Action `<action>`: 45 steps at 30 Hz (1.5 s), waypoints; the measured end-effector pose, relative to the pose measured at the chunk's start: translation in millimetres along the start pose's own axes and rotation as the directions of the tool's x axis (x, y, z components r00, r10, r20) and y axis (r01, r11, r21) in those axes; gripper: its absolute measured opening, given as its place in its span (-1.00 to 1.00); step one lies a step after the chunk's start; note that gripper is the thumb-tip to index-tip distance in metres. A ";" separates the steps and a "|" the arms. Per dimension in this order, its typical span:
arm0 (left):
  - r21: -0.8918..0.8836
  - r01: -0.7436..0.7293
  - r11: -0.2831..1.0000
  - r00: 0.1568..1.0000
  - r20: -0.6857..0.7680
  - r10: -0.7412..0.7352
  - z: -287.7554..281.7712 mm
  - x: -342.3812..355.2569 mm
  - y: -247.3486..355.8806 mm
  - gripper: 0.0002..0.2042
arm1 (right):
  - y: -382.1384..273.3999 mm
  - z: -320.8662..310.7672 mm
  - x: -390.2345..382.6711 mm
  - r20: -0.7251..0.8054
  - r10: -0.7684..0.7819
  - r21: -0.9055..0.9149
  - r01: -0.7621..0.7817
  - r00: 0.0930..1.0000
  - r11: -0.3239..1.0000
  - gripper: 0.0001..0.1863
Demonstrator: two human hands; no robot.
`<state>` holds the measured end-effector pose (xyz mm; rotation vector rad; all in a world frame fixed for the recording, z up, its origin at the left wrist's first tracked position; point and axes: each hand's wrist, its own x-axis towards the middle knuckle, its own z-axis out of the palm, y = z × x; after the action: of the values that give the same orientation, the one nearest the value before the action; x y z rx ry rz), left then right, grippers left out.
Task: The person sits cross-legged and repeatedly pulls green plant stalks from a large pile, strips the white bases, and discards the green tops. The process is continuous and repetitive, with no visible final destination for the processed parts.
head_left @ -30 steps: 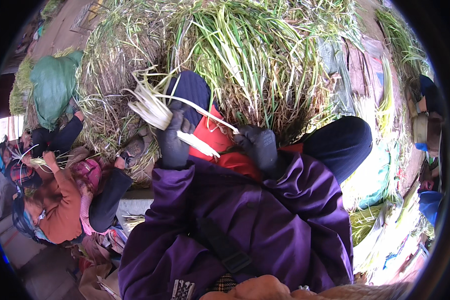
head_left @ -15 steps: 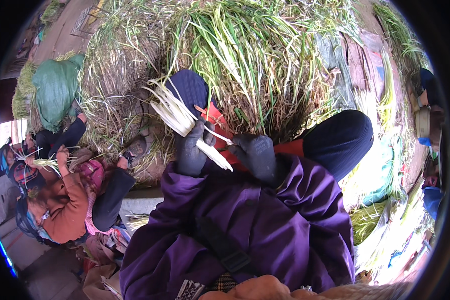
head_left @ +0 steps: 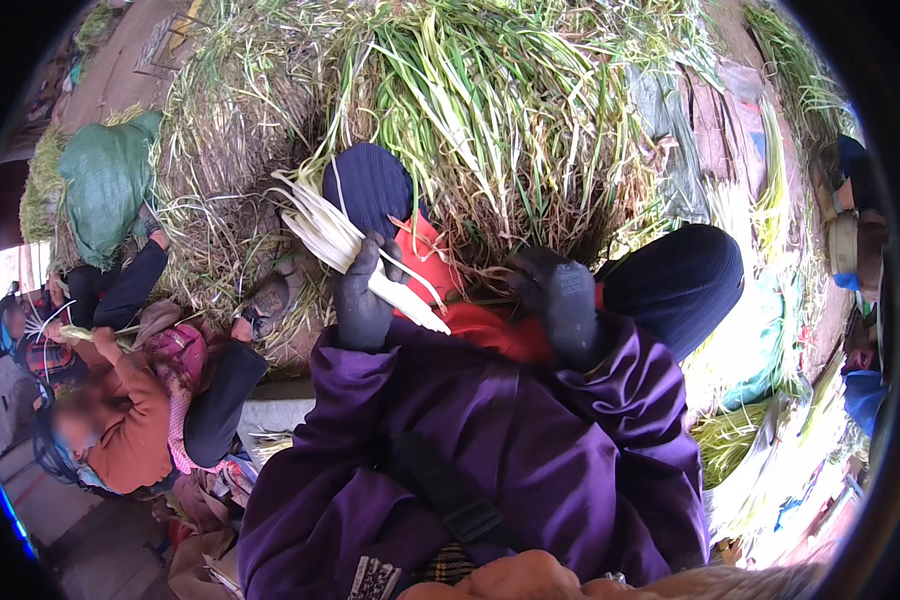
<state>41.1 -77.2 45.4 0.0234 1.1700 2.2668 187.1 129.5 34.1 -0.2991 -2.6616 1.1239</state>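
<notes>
My left hand [head_left: 365, 300], in a dark glove, is closed around a bundle of pale, whitish stalks [head_left: 320, 230]. Their loose ends fan out up to the left, while the even ends stick out below my fingers. In a matching glove, my right hand [head_left: 558, 300] is raised apart from the bundle, at the near edge of a big heap of long green-and-pale stalks [head_left: 470, 120]. Its fingers are curled by brown, withered strands [head_left: 480, 272]; whatever they pinch is too small to make out. A red cloth [head_left: 490, 330] lies across my lap between both hands.
At the left a person [head_left: 135, 400] in a rust-brown top sits handling stalks, with a green sack [head_left: 110, 185] beyond. A drier heap [head_left: 235, 170] borders mine. To the right lie sheeting [head_left: 675, 140] and pale stalks [head_left: 770, 480]. My bent knees [head_left: 685, 285] flank the heap's near edge.
My right hand has drawn away from the bundle, moving right and slightly up toward the heap. My left hand has shifted a little left, still gripping the stalks.
</notes>
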 end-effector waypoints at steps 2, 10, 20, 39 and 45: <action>0.050 0.043 0.998 0.999 -0.016 -0.042 8.7 -7.0 0.1 -0.80 | -21.4 10.7 15.3 0.066 0.063 0.265 -0.079 0.996 0.961 -0.77; -0.022 0.198 0.980 0.976 0.099 -0.195 27.7 -56.4 24.5 -0.76 | -73.5 35.2 11.0 0.277 -0.143 0.585 -0.048 0.950 0.810 -0.77; -0.057 0.295 0.954 0.941 0.190 -0.280 21.4 -64.4 4.4 -0.76 | -41.5 6.5 17.9 0.412 -0.155 0.393 -0.022 0.898 0.919 -0.64; -0.050 0.499 0.865 0.852 0.210 -0.479 31.1 -67.7 18.5 -0.80 | -91.4 45.5 92.7 0.903 -0.140 0.429 -0.834 0.407 0.347 -0.64; -0.181 0.446 0.877 0.893 0.154 -0.422 34.9 -70.5 12.6 -0.84 | -52.7 43.1 83.9 0.697 -0.301 0.712 -0.677 0.651 0.187 -0.50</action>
<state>103.0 -92.4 93.2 -0.1798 0.7743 1.9448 89.7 87.6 54.6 0.1062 -1.5172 3.3610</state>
